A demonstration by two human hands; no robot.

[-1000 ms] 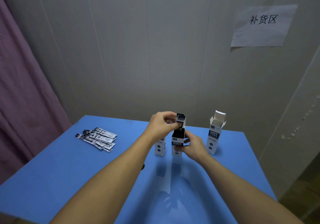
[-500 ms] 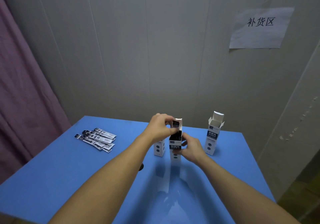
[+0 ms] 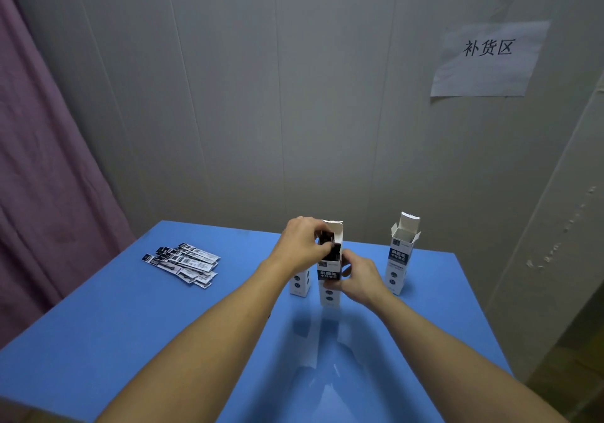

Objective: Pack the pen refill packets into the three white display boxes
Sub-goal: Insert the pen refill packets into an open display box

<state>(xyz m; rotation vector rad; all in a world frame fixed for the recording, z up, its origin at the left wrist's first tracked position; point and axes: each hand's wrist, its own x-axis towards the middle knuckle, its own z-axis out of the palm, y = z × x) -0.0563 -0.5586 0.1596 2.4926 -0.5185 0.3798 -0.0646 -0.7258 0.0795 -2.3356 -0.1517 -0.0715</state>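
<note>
A blue table (image 3: 98, 341) stands against a grey panelled wall (image 3: 261, 95), with a purple curtain (image 3: 42, 177) hanging at the left. Three white display boxes stand upright near the far edge of the table. The middle box (image 3: 330, 279) has its top flap raised, and dark pen refill packets (image 3: 328, 243) project from its open mouth. The left hand (image 3: 302, 246) is positioned over that opening, fingers curled and pinching the tops of the projecting packets. The right hand (image 3: 358, 280) grips the middle box on its right side at about mid-height, fingers wrapped round the body of the box. The left box (image 3: 299, 283) stands just behind and beside the middle one; only its lower part shows below the left forearm, and its top cannot be assessed. The right box (image 3: 402, 252) stands apart to the right, untouched, with its top flaps open; its contents cannot be determined from this angle. A loose pile of packets (image 3: 183, 264) lies flat on the table well to the left of the boxes, overlapping one another, touched by neither hand. A paper sign (image 3: 487, 60) with handwritten characters is fixed to the wall at upper right.
</note>
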